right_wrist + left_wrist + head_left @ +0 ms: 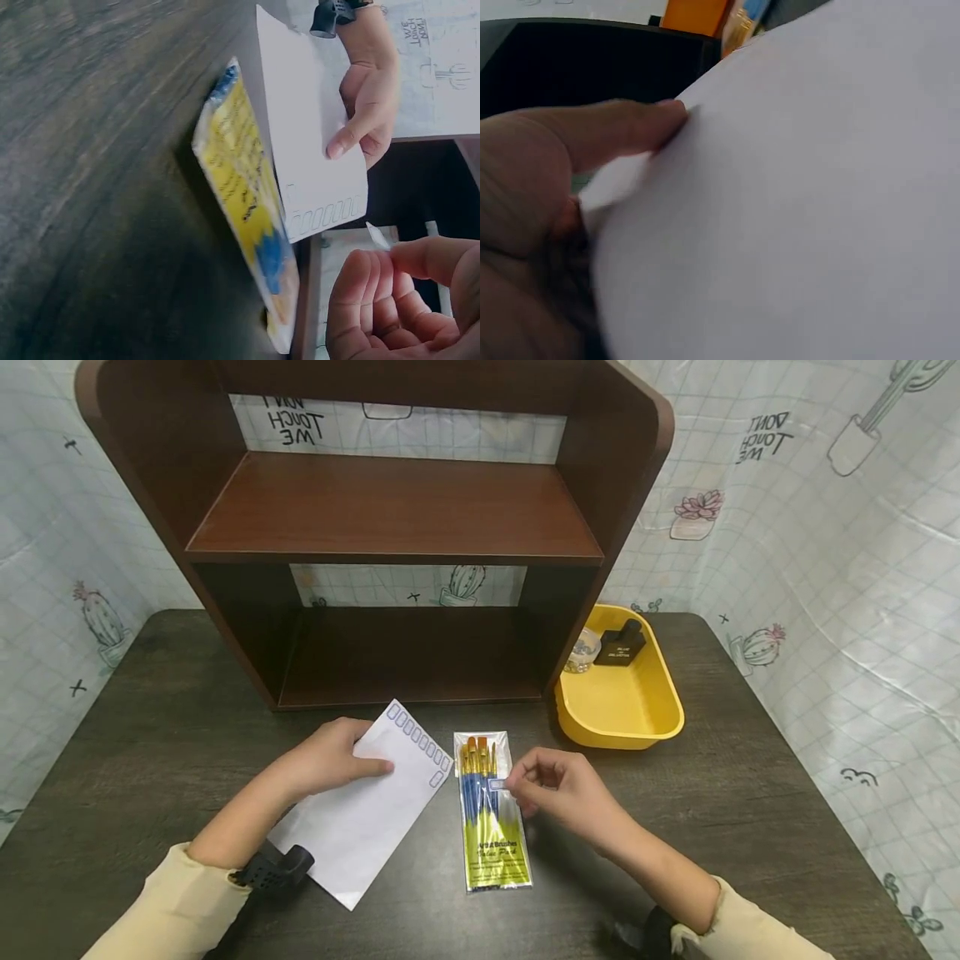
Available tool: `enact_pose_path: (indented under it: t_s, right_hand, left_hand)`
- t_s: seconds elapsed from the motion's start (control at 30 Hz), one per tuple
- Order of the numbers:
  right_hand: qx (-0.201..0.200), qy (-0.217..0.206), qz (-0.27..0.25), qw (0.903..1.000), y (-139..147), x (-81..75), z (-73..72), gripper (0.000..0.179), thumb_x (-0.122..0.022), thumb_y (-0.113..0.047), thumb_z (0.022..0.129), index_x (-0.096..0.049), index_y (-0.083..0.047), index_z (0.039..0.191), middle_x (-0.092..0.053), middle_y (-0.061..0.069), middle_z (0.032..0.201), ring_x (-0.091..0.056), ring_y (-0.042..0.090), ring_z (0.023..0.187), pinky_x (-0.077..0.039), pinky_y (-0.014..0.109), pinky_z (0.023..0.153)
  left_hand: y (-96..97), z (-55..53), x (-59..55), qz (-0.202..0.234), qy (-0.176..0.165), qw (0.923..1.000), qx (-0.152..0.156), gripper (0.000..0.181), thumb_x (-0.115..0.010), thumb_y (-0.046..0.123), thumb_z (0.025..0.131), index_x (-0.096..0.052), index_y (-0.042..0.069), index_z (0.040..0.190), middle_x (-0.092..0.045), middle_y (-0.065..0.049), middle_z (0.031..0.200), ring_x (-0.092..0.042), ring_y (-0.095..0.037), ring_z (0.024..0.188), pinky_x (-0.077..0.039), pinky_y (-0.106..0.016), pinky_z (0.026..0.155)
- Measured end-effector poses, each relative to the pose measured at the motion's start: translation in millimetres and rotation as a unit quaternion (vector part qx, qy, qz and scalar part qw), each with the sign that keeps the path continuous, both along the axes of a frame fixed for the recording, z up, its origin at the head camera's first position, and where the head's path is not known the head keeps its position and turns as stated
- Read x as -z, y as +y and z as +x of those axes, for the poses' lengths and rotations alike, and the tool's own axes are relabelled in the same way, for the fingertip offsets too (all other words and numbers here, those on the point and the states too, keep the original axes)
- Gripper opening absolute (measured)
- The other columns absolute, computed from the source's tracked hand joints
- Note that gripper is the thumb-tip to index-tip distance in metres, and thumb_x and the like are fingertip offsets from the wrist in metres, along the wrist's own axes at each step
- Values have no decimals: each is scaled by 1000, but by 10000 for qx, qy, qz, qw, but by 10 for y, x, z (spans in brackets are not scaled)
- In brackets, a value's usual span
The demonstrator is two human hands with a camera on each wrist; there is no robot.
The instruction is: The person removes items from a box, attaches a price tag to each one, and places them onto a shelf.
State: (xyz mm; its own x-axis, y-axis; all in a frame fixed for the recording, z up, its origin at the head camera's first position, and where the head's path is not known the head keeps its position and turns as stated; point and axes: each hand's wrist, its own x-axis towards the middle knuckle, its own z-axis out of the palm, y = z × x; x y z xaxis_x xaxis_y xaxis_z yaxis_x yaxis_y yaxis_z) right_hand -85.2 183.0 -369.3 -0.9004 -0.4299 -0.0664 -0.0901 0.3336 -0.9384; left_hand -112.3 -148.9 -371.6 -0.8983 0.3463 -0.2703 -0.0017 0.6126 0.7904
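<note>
My left hand [330,760] grips a white sheet [367,827] by its upper left edge, thumb on top; small outlined labels [418,735] run along the sheet's top right end. In the left wrist view the sheet [795,195] bends up and fills most of the picture. Between thumb and fingertips my right hand [562,789] pinches one small label sticker [497,784]. That sticker overlaps the pack of artist brushes [495,852] in the head view, while the right wrist view shows the sticker [378,235] above the pack. The clear pack holds several blue-handled brushes.
A dark brown two-tier shelf [397,510] stands at the back of the dark wooden table [712,793]. Beside its right foot sits a yellow bin [622,702] holding a black item [621,643] and a clear cup [582,652]. A patterned sheet [840,610] hangs behind and around the table.
</note>
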Motion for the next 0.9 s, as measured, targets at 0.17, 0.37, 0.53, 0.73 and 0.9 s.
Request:
enact_pose_path:
  t_s: [0.17,0.37,0.53,0.73,0.9]
  right_hand:
    - [-65,-296,50,9995,2,67,-25,10,-71,0,94,-67,9,97,-68,13,78,-62,13,63,-58,31,61]
    - [-140,-474,118,9987,-14,144,-60,10,-66,6,90,-66,11,98,-70,17,81,-64,13,65,-60,31,61]
    - [-183,-623,63,9979,-50,193,-71,10,-64,7,91,-65,13,99,-71,20,81,-66,15,67,-62,32,63]
    - [-90,-735,8,9973,-56,230,-80,10,-63,7,93,-65,15,100,-71,21,82,-68,17,68,-62,31,65]
    - [-37,-854,-81,9963,-67,252,-100,11,-61,7,95,-64,16,101,-72,23,86,-71,18,70,-63,32,67]
  left_hand:
    - [10,19,29,-1204,403,9918,-133,50,-82,23,89,-59,-7,122,-69,-14,96,-64,-22,81,-55,-37,70]
    - [7,16,51,-1954,259,9800,-289,64,-84,31,88,-52,-9,127,-69,-20,103,-66,-29,87,-55,-46,73]
    - [0,6,101,-2566,216,9656,-372,68,-82,41,87,-55,-7,126,-68,-19,105,-67,-32,90,-54,-53,76]
    - [6,12,125,-2958,367,9537,-413,79,-82,49,85,-53,-8,131,-66,-24,117,-67,-40,106,-53,-62,87]
    - [37,40,82,-3202,607,9445,-407,91,-83,51,84,-47,-8,142,-61,-29,127,-64,-46,115,-52,-65,89]
